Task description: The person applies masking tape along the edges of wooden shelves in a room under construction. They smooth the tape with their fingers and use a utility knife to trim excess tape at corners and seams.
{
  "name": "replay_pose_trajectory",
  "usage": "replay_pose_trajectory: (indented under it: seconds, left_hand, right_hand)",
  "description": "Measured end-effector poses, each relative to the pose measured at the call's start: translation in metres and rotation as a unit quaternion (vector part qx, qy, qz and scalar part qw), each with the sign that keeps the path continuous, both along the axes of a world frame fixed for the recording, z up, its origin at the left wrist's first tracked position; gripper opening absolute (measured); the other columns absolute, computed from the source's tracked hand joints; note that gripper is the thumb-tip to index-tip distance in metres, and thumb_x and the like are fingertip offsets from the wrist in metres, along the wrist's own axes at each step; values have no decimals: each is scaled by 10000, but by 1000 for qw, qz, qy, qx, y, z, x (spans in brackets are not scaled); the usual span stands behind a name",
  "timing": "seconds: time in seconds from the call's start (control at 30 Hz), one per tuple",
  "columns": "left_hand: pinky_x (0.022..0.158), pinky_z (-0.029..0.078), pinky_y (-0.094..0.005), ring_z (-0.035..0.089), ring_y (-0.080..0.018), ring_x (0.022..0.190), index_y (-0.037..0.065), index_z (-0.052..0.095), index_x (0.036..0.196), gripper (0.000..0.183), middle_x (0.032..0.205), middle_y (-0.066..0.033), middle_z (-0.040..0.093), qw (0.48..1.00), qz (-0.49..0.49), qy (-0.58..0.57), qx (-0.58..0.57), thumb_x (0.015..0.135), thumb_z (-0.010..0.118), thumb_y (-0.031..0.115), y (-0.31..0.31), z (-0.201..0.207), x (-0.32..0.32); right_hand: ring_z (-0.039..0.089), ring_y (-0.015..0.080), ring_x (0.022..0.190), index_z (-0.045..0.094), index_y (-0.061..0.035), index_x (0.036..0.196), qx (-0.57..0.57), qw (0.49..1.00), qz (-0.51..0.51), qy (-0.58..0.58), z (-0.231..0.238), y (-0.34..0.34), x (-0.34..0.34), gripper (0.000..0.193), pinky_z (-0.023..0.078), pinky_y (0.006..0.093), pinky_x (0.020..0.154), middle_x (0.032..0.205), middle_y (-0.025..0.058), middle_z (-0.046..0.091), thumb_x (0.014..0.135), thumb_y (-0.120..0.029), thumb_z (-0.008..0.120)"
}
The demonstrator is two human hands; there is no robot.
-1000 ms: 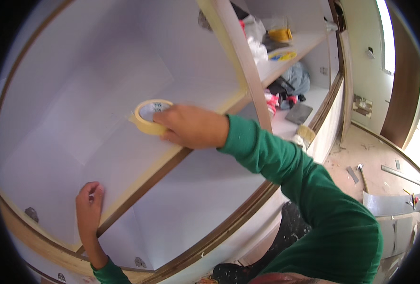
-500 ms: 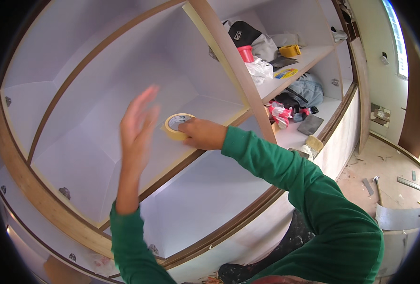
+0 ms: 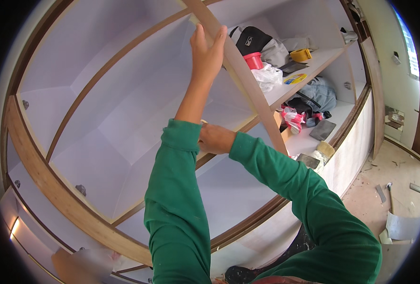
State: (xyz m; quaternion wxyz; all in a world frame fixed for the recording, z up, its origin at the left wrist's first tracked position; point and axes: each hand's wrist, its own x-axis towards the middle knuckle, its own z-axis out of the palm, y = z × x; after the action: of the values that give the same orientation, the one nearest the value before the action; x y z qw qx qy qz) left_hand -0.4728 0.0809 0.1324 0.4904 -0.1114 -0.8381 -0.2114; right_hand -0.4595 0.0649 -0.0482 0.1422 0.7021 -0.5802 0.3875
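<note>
Your left hand (image 3: 206, 49) lies open, fingers flat against the brown-edged wooden upright divider (image 3: 247, 90) of the white shelving. Your right hand (image 3: 214, 138) rests lower beside it; I cannot tell its grip.

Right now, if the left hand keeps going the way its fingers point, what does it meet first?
The left hand already rests against the slanting wooden divider; straight on, it would likely slide up along that edge, though depth is unclear.

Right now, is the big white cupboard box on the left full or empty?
Empty. The white wood-edged shelf compartment shows only bare white panels, while the compartments on the right hold a red plastic tub and bags.
</note>
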Motion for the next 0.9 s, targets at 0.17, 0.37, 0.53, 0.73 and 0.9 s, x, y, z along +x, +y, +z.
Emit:
replay_pose_trajectory:
  seconds: [0.17,0.37,0.53,0.73,0.9]
  left_hand:
    - [1182,358,-475,407,-416,1434,-10,356,1546,810,1541,-291,346,998,-59,16,6,985,663,488,3,14,-6]
    - [1230,307,-454,363,-416,1500,-110,419,1480,815,1587,-311,377,996,12,84,32,975,683,473,0,22,-24]
    - [905,538,-469,710,-400,1042,-50,691,1138,434,1076,-249,741,930,59,356,-70,971,703,350,-18,0,-50]
    - [1292,185,-485,98,-526,1568,-206,32,1567,1215,1637,-451,51,992,51,-114,-31,940,607,662,-7,-43,7]
    - [1274,235,-477,205,-487,1559,-158,223,1573,1133,1647,-396,187,980,154,-95,-77,937,575,712,-57,-51,81]
  right_hand:
    - [707,387,1055,662,-1,1216,24,999,-27,-8,-3,-2,-1,374,563,493,921,1114,229,724,912,-213,707]
    - [690,421,1071,656,7,1226,-32,998,-15,-44,-18,-27,-8,365,549,521,936,1133,253,710,930,-204,620]
    - [621,441,1187,624,-31,1322,-61,994,84,26,-5,-10,4,407,508,496,1006,1259,253,672,965,-228,605]
    - [594,449,1201,621,-6,1292,-50,993,97,-49,-1,19,-6,382,484,473,999,1293,257,656,965,-200,657]
    - [610,498,1031,600,66,1221,-23,998,54,-21,1,16,-7,349,491,496,895,1115,315,654,954,-154,647]
